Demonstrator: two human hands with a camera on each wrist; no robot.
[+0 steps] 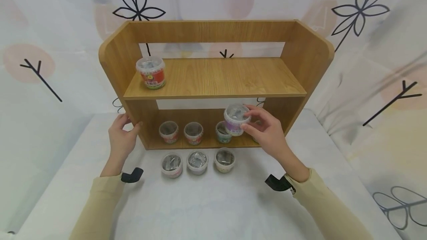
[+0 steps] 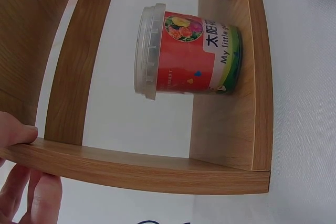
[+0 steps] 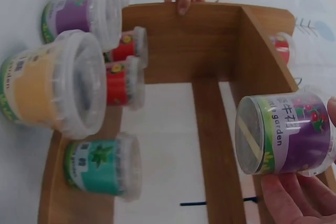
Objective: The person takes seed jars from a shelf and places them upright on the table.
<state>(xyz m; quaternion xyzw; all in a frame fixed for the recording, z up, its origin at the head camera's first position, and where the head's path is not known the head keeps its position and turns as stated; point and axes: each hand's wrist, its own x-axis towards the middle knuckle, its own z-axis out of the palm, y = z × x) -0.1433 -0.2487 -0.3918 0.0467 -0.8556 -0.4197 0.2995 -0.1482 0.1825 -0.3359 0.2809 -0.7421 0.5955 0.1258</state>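
Observation:
My right hand (image 1: 267,130) pinches a purple-labelled plastic planting cup (image 1: 235,126) with a clear lid, holding it in front of the wooden shelf's lower opening. In the right wrist view this cup (image 3: 294,137) lies tilted between thumb and fingers, its base visible. My left hand (image 1: 121,140) grips the left side panel of the wooden shelf (image 1: 217,77), thumb inside and fingers outside. On the lower board stand two red-labelled cups (image 1: 168,136) and a teal-labelled cup (image 1: 222,136). Another cup is mostly hidden behind my right hand.
One red-labelled cup (image 1: 151,75) stands at the left end of the upper board. Before the shelf, three cups sit on the white table (image 1: 200,206): a left one (image 1: 171,171), a purple one (image 3: 73,14) and an orange one (image 3: 34,90). A patterned cloth hangs behind.

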